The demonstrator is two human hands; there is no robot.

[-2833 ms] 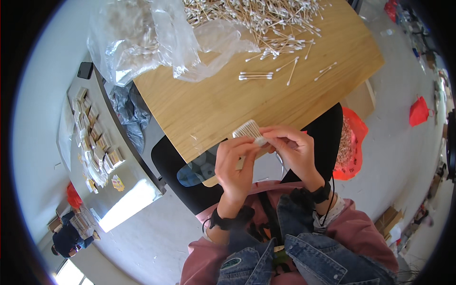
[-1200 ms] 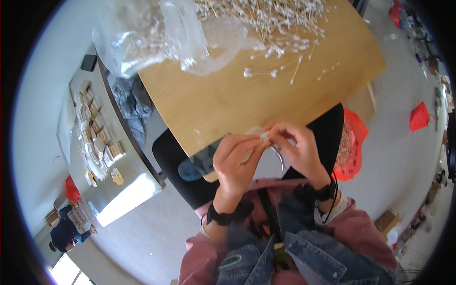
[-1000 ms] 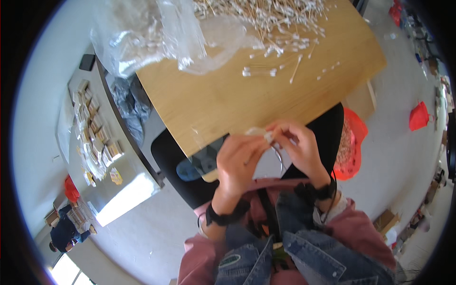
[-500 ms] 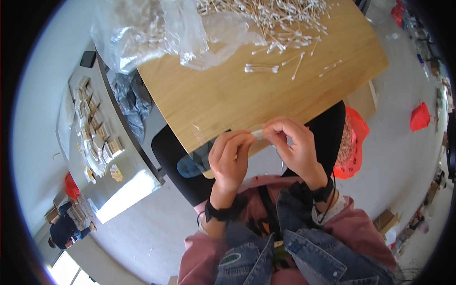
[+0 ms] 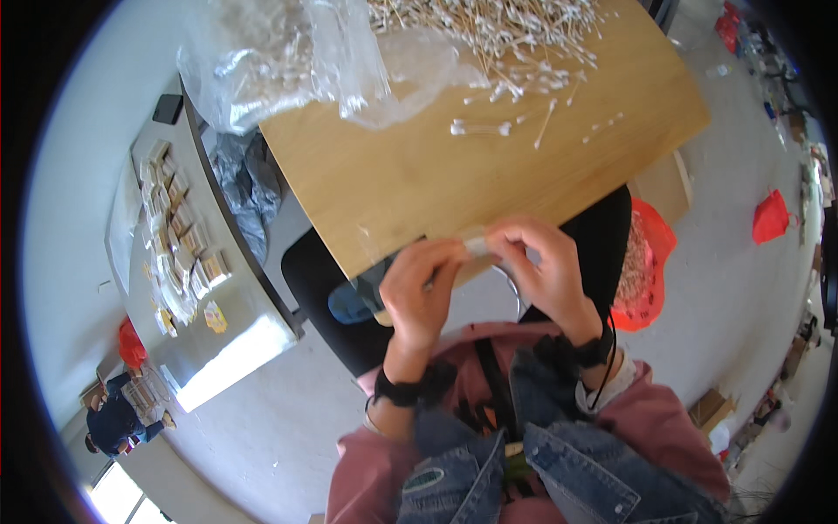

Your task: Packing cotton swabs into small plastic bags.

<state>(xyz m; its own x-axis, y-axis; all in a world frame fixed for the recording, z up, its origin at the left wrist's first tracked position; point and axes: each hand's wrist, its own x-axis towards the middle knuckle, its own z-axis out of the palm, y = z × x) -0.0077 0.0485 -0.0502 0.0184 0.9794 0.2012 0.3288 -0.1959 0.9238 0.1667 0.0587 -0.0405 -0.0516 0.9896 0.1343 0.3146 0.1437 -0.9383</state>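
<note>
A light wooden tabletop (image 5: 419, 183) fills the view. At its near edge the left hand (image 5: 423, 293) and right hand (image 5: 541, 266) pinch one small clear packet of cotton swabs (image 5: 476, 243) between closed fingertips. Beyond lie four loose wooden-stemmed cotton swabs (image 5: 480, 128), one big swab heap (image 5: 497, 35) and one crumpled clear plastic bag (image 5: 288, 52).

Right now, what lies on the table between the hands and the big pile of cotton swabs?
In the head view, mostly bare wooden table, with a few loose swabs close to the pile.

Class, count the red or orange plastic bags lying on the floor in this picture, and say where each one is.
3: a big orange bag right of the table by the chair, a small red bag far right, another red bag lower left. More may be hidden.
</note>
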